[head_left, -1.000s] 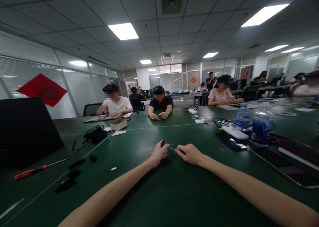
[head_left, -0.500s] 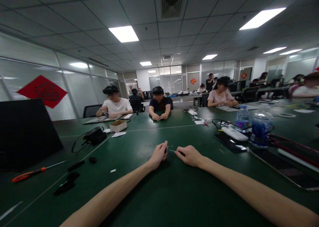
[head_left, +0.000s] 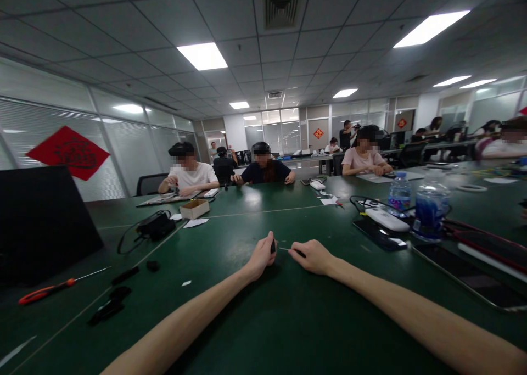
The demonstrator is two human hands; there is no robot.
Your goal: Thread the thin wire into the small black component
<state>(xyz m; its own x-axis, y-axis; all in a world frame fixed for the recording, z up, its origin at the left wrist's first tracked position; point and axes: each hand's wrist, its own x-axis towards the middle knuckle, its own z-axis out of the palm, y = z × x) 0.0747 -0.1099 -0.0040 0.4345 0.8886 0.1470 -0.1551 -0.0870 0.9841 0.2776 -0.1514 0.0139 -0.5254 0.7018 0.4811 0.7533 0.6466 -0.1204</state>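
Just above the middle of the green table [head_left: 247,331], my left hand [head_left: 260,258] is closed around a small black object [head_left: 273,246]. Most of that object is hidden by the fingers, so its kind does not show. Facing it from the right, my right hand [head_left: 315,257] pinches a small screwdriver [head_left: 300,253] by its black handle. The thin metal shaft points left toward the black object, with a narrow gap between the two. Both forearms reach in from the lower corners of the view.
To the left lie an orange screwdriver [head_left: 47,291], black pieces [head_left: 107,308], a black adapter [head_left: 156,225] and a cardboard box [head_left: 195,208]. On the right are phones [head_left: 469,273], a white device [head_left: 387,220] and water bottles [head_left: 431,213]. Several people sit around the table.
My hands keep nearly the same pose; a little more of the black object shows in my left hand. The person opposite has moved their hands apart.
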